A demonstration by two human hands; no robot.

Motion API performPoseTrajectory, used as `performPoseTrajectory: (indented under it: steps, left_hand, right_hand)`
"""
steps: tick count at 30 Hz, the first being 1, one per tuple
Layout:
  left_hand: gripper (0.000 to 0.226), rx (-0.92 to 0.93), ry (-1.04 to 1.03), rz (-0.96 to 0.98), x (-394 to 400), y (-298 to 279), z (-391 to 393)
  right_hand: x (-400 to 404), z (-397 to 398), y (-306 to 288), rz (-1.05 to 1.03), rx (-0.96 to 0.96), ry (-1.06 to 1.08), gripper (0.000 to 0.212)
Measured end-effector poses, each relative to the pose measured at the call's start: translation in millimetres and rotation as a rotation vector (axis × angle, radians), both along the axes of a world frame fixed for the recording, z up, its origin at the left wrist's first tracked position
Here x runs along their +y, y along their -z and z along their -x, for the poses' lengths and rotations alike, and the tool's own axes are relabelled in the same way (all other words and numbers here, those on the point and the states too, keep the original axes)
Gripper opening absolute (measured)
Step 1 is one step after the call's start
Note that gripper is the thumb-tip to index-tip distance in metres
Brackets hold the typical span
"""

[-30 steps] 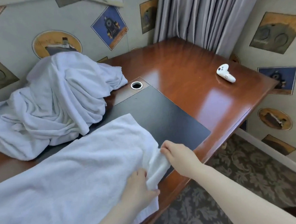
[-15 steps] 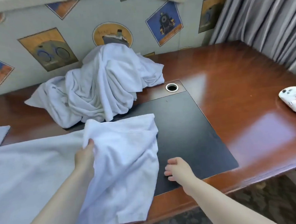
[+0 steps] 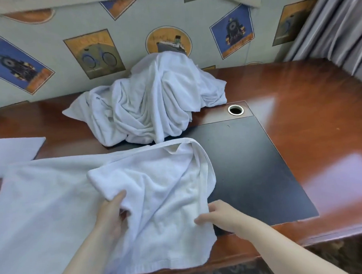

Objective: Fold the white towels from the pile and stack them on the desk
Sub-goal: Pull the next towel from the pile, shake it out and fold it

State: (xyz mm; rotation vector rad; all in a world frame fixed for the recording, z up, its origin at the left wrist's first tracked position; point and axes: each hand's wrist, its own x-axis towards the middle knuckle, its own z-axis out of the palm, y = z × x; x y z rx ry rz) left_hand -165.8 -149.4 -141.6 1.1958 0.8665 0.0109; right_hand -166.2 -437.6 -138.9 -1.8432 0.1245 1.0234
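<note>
A white towel (image 3: 53, 208) lies spread on the near left part of the worktop (image 3: 313, 128); its right end is turned over onto itself, so that a doubled, wrinkled part lies between the two hands and partly on the black mat (image 3: 251, 164); the near edge of the towel hangs a little over the front edge of the worktop. The left hand (image 3: 112, 217) grips the folded-over corner; the thumb lies on top of the cloth and the other fingers are curled under it, clamped on the towel. The right hand (image 3: 212, 214) rests at the right border of the doubled part, where the towel meets the mat; its fingers are stretched out rather flat and close together and touch the cloth, but whether they pinch the edge I cannot tell.

Behind the towel, at the wall, stands the pile (image 3: 152, 104) of unfolded white towels, heaped high and crumpled; its front edge comes close to the far edge of the spread towel and covers the back left corner of the mat. At the far left lies a flat piece of white cloth (image 3: 9, 151), cut by the frame. Just right of the pile there is a round cable hole (image 3: 235, 109) with a metal ring; grey curtains (image 3: 338, 25) hang at the right; the wall (image 3: 42, 35) has paper with pictures of trains, a bicycle and a ship.
</note>
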Motion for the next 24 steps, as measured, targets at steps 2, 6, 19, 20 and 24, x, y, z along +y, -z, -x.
performPoseTrajectory:
  steps: [2,6,19,20,24]
  left_hand:
    - [0.027,-0.021,0.002,0.098,7,-2,-1]
    - [0.031,0.003,0.062,0.188,30,-7,-6]
    - [0.046,0.047,0.403,0.079,42,6,-3]
    - [0.040,0.047,0.369,0.058,36,6,-2]
    - [0.029,0.050,0.215,0.062,18,8,1]
  right_hand:
    - [14,-15,-22,-0.220,0.086,0.008,0.036]
    - [90,-63,-59,-0.512,0.156,0.269,0.017]
    - [39,-39,29,0.179,-0.092,1.043,0.050]
    - [36,-41,30,0.174,-0.091,0.905,0.039]
    - [36,-41,25,0.270,-0.426,0.396,0.032]
